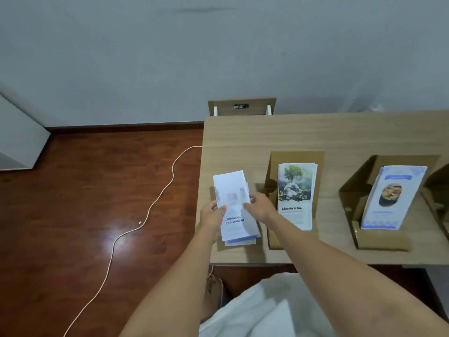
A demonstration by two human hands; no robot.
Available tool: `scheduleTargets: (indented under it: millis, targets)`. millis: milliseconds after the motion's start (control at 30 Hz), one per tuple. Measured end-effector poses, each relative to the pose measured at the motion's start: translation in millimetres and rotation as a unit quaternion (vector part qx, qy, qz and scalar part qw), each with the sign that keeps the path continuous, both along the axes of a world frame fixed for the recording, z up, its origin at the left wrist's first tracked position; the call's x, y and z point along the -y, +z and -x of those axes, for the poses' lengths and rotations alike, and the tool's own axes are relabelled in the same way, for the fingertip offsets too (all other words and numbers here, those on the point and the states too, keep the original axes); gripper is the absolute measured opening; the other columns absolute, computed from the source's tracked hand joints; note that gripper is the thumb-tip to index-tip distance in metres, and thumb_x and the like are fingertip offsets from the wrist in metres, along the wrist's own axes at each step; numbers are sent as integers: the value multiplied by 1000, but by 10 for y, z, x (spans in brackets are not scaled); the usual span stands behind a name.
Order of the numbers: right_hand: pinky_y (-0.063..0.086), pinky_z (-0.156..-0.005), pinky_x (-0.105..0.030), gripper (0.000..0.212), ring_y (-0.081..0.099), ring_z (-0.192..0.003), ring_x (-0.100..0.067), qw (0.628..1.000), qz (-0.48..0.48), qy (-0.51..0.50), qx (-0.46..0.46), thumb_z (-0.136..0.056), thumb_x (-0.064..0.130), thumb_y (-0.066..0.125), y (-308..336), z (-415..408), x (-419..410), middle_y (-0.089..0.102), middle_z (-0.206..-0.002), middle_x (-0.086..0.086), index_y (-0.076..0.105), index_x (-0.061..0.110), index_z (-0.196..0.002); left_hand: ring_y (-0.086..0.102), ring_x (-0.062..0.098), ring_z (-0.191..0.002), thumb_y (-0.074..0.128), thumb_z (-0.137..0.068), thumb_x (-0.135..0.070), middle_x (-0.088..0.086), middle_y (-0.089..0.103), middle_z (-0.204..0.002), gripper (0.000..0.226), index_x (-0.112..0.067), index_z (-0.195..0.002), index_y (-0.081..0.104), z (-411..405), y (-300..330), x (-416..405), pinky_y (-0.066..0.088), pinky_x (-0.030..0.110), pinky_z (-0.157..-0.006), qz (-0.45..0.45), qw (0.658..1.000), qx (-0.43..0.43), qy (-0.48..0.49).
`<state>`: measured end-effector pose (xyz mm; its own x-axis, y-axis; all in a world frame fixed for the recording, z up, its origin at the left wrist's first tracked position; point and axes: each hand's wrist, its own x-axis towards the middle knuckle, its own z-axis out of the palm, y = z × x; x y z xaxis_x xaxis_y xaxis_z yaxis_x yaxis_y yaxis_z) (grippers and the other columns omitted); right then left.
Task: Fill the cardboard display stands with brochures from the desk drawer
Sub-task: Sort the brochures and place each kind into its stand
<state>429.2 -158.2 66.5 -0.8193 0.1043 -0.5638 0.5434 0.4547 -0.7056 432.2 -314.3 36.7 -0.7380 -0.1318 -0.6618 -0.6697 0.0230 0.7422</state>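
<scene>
Both hands pinch a white brochure stack (234, 205) by its side edges: the left hand (213, 216) and the right hand (260, 206). It stands above the leftmost cardboard stand (220, 244) on the desk (243, 135).

We reached both bare arms forward; our left hand (213, 215) and right hand (260, 206) curled their fingers, thumbs pinching inward toward each other.

One wide-angle view from a camera on my head, looking forward and steeply down along my bare forearms. It sits close above the left end of the pale wooden desk (315, 135), taking in the grey wall (218, 57) ahead and the reddish-brown wooden floor (85, 203) at left.
</scene>
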Motion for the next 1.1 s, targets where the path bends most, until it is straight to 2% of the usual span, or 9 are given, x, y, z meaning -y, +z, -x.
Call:
scheduleTargets:
  millis: [200, 400, 500, 567, 633, 700, 867, 967, 1100]
  targets:
    - [42, -77, -27, 31, 57, -97, -26, 994, -100, 17, 36, -90, 9, 57, -115, -44, 107, 62, -101, -7, 58, 1, -119, 73, 34, -93, 61, -94, 0, 17, 76, -111, 18, -17, -94, 67, 56, -94, -9, 60, 51, -91, 34, 996, 4, -81]
    - [50, -93, -38, 42, 58, -114, -34, 981, -171, 60, 66, -91, 9, 53, -201, -40, 174, 42, -143, -17, 48, 0, -133, 74, 32, -91, 58, -62, -29, 7, 77, -104, 22, -25, -82, 68, 97, -416, -42, 63, 49, -82, 131, 982, 28, -130]
    - [47, -98, -39, 41, 55, -120, -33, 978, -186, 67, 72, -94, 10, 52, -247, -11, 170, 37, -146, -17, 46, 0, -134, 61, 24, -96, 61, -80, -26, 4, 59, -123, 27, -21, -105, 71, 56, -92, -94, 52, 31, -73, 192, 971, 32, -138]
    - [46, -97, -38, 40, 53, -121, -34, 977, -189, 68, 72, -95, 12, 52, -282, 23, 163, 37, -146, -18, 46, 0, -132, 53, 26, -102, 59, -89, -22, 5, 47, -129, 31, -16, -119, 66, 67, -83, -94, 45, 30, -72, 210, 967, 51, -133]
    - [45, -98, -37, 42, 52, -124, -34, 977, -188, 69, 78, -95, 13, 54, -319, 57, 170, 35, -148, -18, 46, 0, -134, 56, 29, -112, 60, -86, -28, 5, 48, -131, 41, -18, -126, 65, 83, -125, -74, 52, 35, -83, 226, 965, 52, -126]
    - [46, -96, -37, 44, 52, -123, -35, 976, -186, 71, 87, -95, 15, 54, -340, 79, 196, 33, -149, -18, 45, 1, -135, 56, 29, -118, 60, -84, -30, 4, 51, -133, 46, -23, -130, 61, 85, -147, -60, 52, 36, -92, 222, 965, 58, -127]
    - [44, -100, -40, 52, 42, -131, -36, 975, -186, 36, 119, -92, 21, 59, -466, 106, 259, 31, -147, -19, 42, 4, -138, 68, 31, -105, 59, -85, -13, 5, 67, -118, 33, -18, -118, 62, 106, -193, -68, 54, 31, -67, 132, 987, 59, -66]
    - [47, -102, -43, 66, 44, -130, -36, 976, -153, -21, 151, -89, 23, 64, -532, 101, 233, 36, -145, -22, 33, 4, -143, 74, 31, -94, 60, -77, -13, 1, 74, -102, 31, -18, -107, 63, 140, -304, -15, 64, 45, -79, 98, 990, 85, -57]
    - [52, -100, -45, 71, 52, -127, -37, 973, -113, -94, 176, -85, 22, 70, -605, 77, 242, 47, -141, -22, 32, 1, -141, 77, 30, -89, 64, -67, -22, 3, 78, -98, 39, -19, -105, 68, 166, -752, 121, 64, 54, -81, 76, 990, 102, -60]
